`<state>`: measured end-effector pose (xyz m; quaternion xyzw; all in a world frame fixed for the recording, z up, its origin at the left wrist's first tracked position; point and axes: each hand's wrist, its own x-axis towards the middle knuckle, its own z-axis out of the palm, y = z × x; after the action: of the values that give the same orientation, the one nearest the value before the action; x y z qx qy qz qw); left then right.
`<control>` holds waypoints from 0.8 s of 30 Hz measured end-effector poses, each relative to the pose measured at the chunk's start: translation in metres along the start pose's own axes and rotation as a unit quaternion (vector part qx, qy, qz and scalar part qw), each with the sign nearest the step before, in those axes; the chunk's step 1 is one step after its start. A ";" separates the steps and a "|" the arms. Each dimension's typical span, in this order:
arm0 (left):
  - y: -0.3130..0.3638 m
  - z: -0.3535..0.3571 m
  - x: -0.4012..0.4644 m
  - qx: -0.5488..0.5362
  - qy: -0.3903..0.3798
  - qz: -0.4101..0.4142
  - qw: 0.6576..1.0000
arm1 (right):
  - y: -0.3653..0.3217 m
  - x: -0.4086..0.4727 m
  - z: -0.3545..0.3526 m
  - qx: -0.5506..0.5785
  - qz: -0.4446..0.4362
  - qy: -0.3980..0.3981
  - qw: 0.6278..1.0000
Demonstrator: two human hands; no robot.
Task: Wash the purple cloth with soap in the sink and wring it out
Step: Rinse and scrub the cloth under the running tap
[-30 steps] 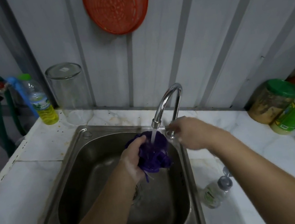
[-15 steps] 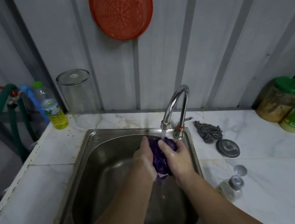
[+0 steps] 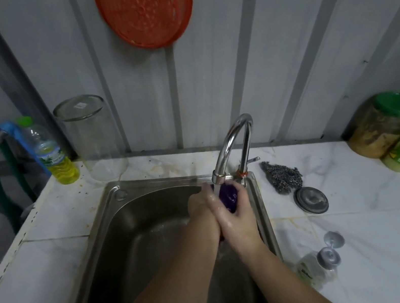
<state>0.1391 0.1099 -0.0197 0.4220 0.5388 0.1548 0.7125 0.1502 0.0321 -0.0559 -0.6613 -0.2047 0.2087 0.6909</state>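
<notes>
Cloth, purple and bunched into a wet wad (image 3: 229, 195), sits squeezed between both hands under the spout of the curved chrome tap (image 3: 232, 145), over the back right part of the rectangular stainless-steel sink (image 3: 114, 219). The left hand (image 3: 200, 204) presses in from the left, its fingers largely hidden behind the other hand, so I cannot tell how they lie. The right hand (image 3: 234, 214) curls its glistening wet fingers around the wad. The basin is smooth, dull metal with rounded corners, and most of it lies open to the left of the forearms.

On the white marbled tabletop (image 3: 365, 215), just right of the tap, lie a grey wiry scouring pad (image 3: 282, 175) and a round flat metal lid (image 3: 311, 200). A small clear bottle with a silver cap (image 3: 317, 264) lies on its side near the sink's right rim. At the back left corner stand a plastic bottle holding yellow liquid (image 3: 57, 160) and an upturned clear glass jar (image 3: 92, 138). A green-lidded jar with brownish contents (image 3: 381, 127) stands at the far right. A round orange plastic strainer (image 3: 146, 10) hangs on the ribbed metal wall.
</notes>
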 end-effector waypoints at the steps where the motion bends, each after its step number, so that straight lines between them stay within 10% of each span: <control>1: -0.003 0.002 0.005 0.013 0.006 -0.001 1.000 | 0.000 0.008 0.001 -0.002 0.009 0.044 0.999; 5: -0.004 0.008 0.003 0.019 0.052 -0.018 0.998 | 0.003 0.015 0.007 -0.030 0.030 0.121 0.992; 9: -0.007 0.001 0.017 0.045 0.146 0.036 0.988 | 0.007 -0.003 0.015 0.027 0.053 0.005 0.998; 20: 0.005 -0.017 0.019 -0.039 0.009 -0.050 0.998 | 0.009 -0.005 0.013 -0.007 0.024 -0.072 0.997; 24: 0.006 -0.019 0.006 -0.062 -0.006 -0.108 0.992 | 0.008 0.008 0.016 -0.043 0.023 0.032 0.998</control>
<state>0.1260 0.1255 -0.0195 0.3175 0.5659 0.1074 0.7532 0.1482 0.0503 -0.0632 -0.7015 -0.1758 0.1940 0.6628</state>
